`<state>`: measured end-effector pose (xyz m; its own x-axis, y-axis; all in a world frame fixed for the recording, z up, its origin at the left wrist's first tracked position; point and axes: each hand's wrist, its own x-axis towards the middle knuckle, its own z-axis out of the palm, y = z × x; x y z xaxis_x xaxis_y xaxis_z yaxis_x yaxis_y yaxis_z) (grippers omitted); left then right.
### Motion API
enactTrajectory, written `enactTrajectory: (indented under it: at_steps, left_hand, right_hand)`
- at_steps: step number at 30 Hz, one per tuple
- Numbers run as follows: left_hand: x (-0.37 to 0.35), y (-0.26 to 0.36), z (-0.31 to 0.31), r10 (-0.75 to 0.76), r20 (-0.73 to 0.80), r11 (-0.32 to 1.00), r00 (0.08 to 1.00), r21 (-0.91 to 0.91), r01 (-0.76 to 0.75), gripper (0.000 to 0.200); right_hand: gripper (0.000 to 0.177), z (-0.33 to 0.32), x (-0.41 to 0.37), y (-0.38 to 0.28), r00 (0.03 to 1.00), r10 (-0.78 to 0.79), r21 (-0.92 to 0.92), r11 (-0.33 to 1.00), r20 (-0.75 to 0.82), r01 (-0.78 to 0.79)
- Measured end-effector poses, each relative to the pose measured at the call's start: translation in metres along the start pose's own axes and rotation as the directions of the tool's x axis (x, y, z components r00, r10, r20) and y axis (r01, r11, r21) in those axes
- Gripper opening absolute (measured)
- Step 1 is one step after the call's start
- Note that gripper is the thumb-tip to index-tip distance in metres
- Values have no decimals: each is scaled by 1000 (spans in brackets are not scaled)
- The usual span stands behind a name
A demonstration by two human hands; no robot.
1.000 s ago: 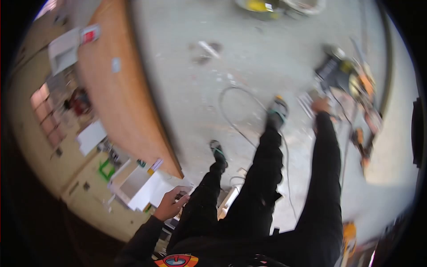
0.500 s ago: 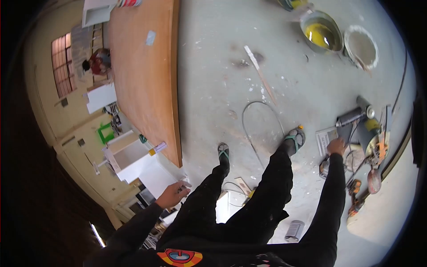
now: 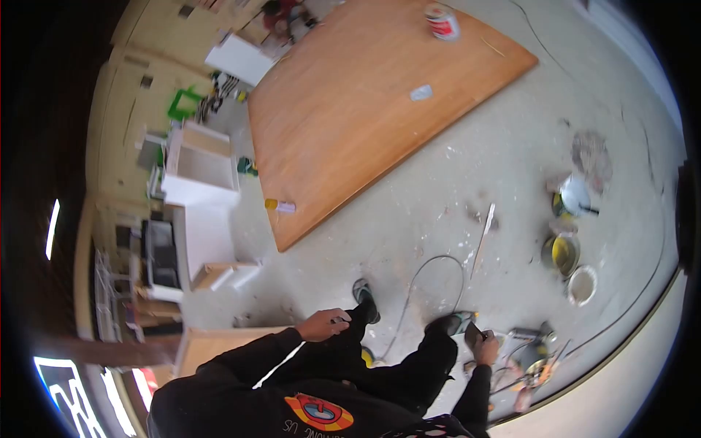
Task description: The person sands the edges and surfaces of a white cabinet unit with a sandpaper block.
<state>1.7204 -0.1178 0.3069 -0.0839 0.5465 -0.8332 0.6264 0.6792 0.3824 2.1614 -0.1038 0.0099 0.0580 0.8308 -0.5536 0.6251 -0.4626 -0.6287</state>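
My left hand point(image 3: 322, 325) is closed near my left thigh, its fingers curled round a small dark thing that I cannot make out. My right hand point(image 3: 487, 348) is closed on a flat dark piece point(image 3: 473, 334), perhaps sandpaper or a scraper, in front of my right foot. Beside that hand on the floor lies a pile of tools and cans point(image 3: 537, 354). A large brown wooden panel point(image 3: 365, 109) fills the upper middle, with a purple and yellow tube point(image 3: 280, 206), a small pale sheet point(image 3: 421, 93) and a red and white can point(image 3: 442, 23) on it.
A thin hose point(image 3: 415, 281) loops on the floor before my feet. A long stick point(image 3: 483, 237), a bucket with yellow inside point(image 3: 561, 254) and a white-rimmed tub point(image 3: 582, 285) are on the right. White cabinets point(image 3: 201, 164) stand left. Another person point(image 3: 281, 18) is at the top.
My view has turned left, showing more of the panel. My right hand has come up from the tool pile with the flat dark piece in it. My left hand now sits nearer my legs.
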Motion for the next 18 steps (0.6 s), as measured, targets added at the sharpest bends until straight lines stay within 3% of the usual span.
enactTrajectory:
  at_steps: [1, 2, 3, 4, 5, 6, 7, 9, 12, 13, 14, 15, 16, 17, 18]
  left_hand:
    - [-9, -22, 0, -12, -41, 999, 999, -43, 10, 32]
    - [-14, -53, 1, 38, -97, 993, 995, -107, -49, 30]
    - [-16, -83, 0, 8, -106, 979, 994, -202, -29, 29]
    - [-20, -105, -3, 31, -114, 975, 993, -214, -55, 28]
    - [-18, -136, -2, 66, -134, 970, 989, -224, -95, 28]
    - [-22, -154, -2, 161, -209, 977, 965, -105, -186, 29]
    - [-33, -156, -8, 104, -231, 982, 967, -130, -137, 32]
    - [-33, -188, -13, 45, -228, 923, 973, -363, -128, 35]
    - [-42, -206, -36, -2, -216, 821, 976, -558, -122, 45]
    - [-42, -213, -37, -3, -225, 802, 974, -583, -132, 45]
    - [-41, -220, -42, -30, -258, 649, 966, -740, -177, 58]
    - [-40, -227, -50, -65, -289, 466, 955, -855, -227, 72]
    - [-48, -231, -64, -73, -304, 444, 950, -863, -242, 72]
    - [-64, -231, -83, -20, -345, 248, 938, -911, -330, 79]
    - [-73, -236, -97, 26, -389, 37, 921, -920, -390, 87]
  right_hand:
    - [20, -1, 4, -13, 994, 77, 156, 986, -83, -63]
    - [23, 10, 5, -12, 963, 116, 141, 986, -241, -84]
    - [24, 31, 15, 6, 987, 77, -297, 948, -144, -117]
    - [25, 26, 0, -43, 1000, -22, -465, 885, 12, 25]
    - [27, 36, -4, -72, 989, -141, -312, 939, 47, 149]
    - [23, 40, -12, -114, 942, -322, -175, 926, 91, 334]
    - [21, 40, -30, -175, 928, -328, -233, 902, 179, 363]
    - [18, 66, -56, -257, 860, -460, -234, 831, 222, 505]
    - [19, 115, -91, -344, 722, -598, -132, 731, 349, 669]
    - [15, 134, -103, -368, 729, -536, 84, 826, 426, 558]
    - [10, 155, -115, -397, 713, -482, 282, 876, 509, 391]
    - [10, 176, -128, -425, 697, -492, 270, 870, 522, 412]
    - [9, 195, -148, -456, 653, -433, 495, 863, 621, 102]
    - [8, 213, -168, -486, 575, -392, 609, 754, 718, -247]
    - [10, 231, -191, -521, 557, -391, 607, 745, 733, -276]
